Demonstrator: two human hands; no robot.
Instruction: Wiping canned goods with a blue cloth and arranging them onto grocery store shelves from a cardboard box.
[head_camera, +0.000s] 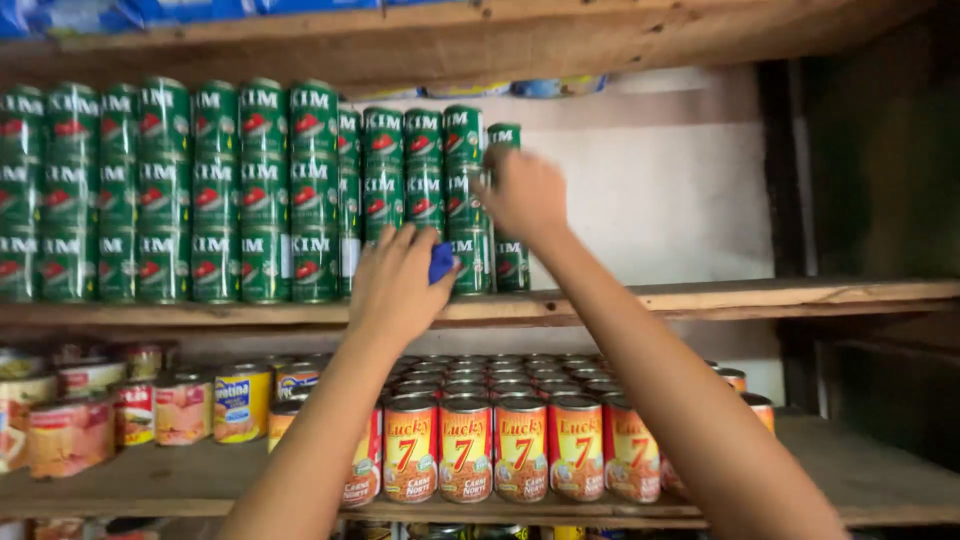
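Green cans (215, 190) stand stacked three high along a wooden shelf (700, 298). My right hand (523, 192) reaches up to the rightmost stack and grips a green can (505, 135) at its top. My left hand (398, 283) is raised in front of the lower cans, fingers closed around a small blue object (441, 262), maybe a cloth. What the blue object is stays unclear.
Below, a second wooden shelf (860, 470) carries rows of red-and-yellow cans (520, 445) and mixed tins (70, 430) at the left. A plank shelf (450, 40) with blue packets runs overhead. A pale wall (670, 190) shows behind the shelf's right part.
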